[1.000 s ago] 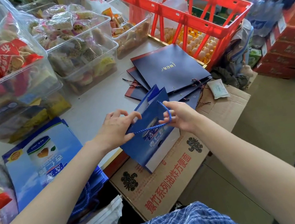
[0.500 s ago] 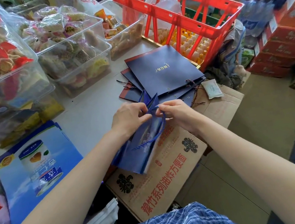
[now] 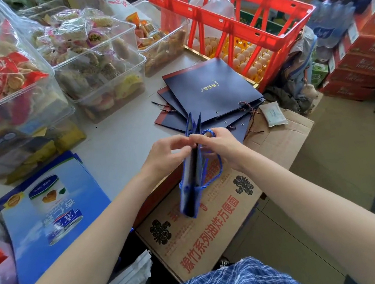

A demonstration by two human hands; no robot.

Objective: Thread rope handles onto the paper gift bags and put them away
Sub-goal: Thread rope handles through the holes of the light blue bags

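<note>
Spreading grey across the left and far side, bench (image 3: pixel 118 151) loaded with clear snack tubs and a red crate (image 3: pixel 231 23) far right. Nearer, cardboard box (image 3: pixel 210 224) printed in red. Far of the hands, navy flat bags (image 3: pixel 210 91); near left, finished blue bags (image 3: pixel 52 216) stacked. Held edge-on over the box, between both hands, blue paper bag (image 3: pixel 190 188): light, stiff at folds, easily creased, best taken at the reinforced top rim. Pinching that rim from the left, left hand (image 3: pixel 166 155); gripping rim and blue rope handle (image 3: pixel 214 174) from the right, right hand (image 3: pixel 222 146). Rope soft, limp, probably slippery; fingertips nearly touching.
</note>
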